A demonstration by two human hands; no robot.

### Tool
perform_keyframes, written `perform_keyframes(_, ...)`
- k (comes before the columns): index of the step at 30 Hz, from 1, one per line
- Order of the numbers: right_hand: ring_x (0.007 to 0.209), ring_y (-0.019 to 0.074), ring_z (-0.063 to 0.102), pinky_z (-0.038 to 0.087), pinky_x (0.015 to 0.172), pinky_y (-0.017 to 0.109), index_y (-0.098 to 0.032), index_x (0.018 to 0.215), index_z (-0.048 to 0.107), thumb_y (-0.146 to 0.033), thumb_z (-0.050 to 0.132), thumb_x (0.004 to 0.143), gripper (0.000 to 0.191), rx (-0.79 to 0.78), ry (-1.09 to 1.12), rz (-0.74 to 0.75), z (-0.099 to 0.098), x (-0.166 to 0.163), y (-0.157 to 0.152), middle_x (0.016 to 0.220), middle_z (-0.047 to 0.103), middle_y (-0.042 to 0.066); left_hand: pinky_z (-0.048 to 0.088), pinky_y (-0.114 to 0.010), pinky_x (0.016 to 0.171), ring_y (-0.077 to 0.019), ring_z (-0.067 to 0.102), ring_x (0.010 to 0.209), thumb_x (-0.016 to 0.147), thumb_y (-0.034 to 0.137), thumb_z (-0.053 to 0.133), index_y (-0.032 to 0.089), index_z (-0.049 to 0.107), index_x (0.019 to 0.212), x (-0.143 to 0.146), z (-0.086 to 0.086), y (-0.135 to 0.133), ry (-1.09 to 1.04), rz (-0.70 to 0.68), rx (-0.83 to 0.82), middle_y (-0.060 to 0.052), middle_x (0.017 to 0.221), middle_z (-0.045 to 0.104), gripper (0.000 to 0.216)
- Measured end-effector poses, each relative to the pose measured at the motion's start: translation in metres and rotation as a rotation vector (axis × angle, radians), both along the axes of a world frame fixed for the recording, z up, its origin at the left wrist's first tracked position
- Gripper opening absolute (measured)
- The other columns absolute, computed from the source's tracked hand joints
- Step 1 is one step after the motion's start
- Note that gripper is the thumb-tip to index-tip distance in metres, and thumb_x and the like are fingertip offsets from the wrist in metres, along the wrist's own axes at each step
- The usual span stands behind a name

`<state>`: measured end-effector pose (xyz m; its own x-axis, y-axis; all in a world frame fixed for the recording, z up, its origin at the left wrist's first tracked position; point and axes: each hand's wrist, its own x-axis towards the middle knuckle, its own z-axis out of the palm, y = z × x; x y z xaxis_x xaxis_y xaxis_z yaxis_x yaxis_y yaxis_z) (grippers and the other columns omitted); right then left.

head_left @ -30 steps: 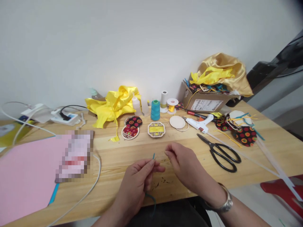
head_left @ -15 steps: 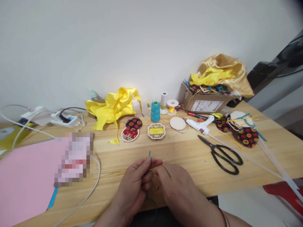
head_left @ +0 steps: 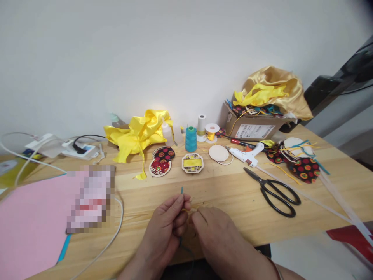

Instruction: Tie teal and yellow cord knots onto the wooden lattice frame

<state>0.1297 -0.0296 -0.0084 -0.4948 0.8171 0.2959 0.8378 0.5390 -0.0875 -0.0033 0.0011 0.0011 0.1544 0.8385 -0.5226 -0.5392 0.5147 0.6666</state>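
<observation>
Above the table's near edge, my left hand is closed, its thumb and forefinger pinching a teal cord. One short end of it sticks up past the thumb, and the rest hangs below the palm. Close beside it, my right hand has its fingers pressed together, knuckles up. A thin yellowish strand seems to run between the two hands; what the right fingertips grip is hidden. Beyond my hands lie an openwork wooden plaque with yellow fabric and a wooden-framed piece with dark red patterned cloth.
Black-handled scissors and a white glue gun lie to the right. A teal thread spool, yellow satin and a cardboard box stand along the wall. Pink sheets and a white cable are at left.
My hands have moved slightly apart at the fingertips, the right one a little lower. The yellowish strand between them now shows more. The teal cord remains in my left hand.
</observation>
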Motion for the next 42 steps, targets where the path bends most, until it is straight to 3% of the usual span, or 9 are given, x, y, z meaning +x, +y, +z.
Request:
perform_keyframes(14,0.052,0.018,0.053,0.032,0.048,0.028,-0.019,0.07,0.049,-0.001,0.049,0.062,0.02,-0.091,-0.032,0.074,0.005,0.005,0.001,0.062,0.058,0.001,0.016,-0.015,0.036,0.001,0.024,0.039,0.074,0.023,0.065,0.011,0.065,0.076,-0.001,0.003,0.0,-0.006,0.03,0.047,0.005,0.062,0.047,0.012)
perform_keyframes(28,0.057,0.0174,0.053,0.029,0.048,0.028,-0.018,0.073,0.049,-0.002,0.05,0.068,0.017,-0.306,-0.153,0.156,0.01,0.013,0.0,0.069,0.061,0.003,0.016,-0.015,0.036,0.0009,0.022,0.04,0.071,0.026,0.069,0.011,0.065,0.076,0.0,0.001,0.003,0.035,0.041,0.078,0.004,0.062,0.047,0.016)
perform_keyframes(42,0.058,0.0171,0.052,0.029,0.049,0.028,-0.019,0.074,0.053,-0.001,0.051,0.066,0.02,-0.331,-0.112,0.17,0.004,0.018,-0.001,0.07,0.062,0.002,0.017,-0.014,0.036,0.0008,0.023,0.04,0.071,0.025,0.068,0.011,0.065,0.075,-0.003,0.006,0.004,0.047,0.062,0.094,0.005,0.062,0.047,0.015)
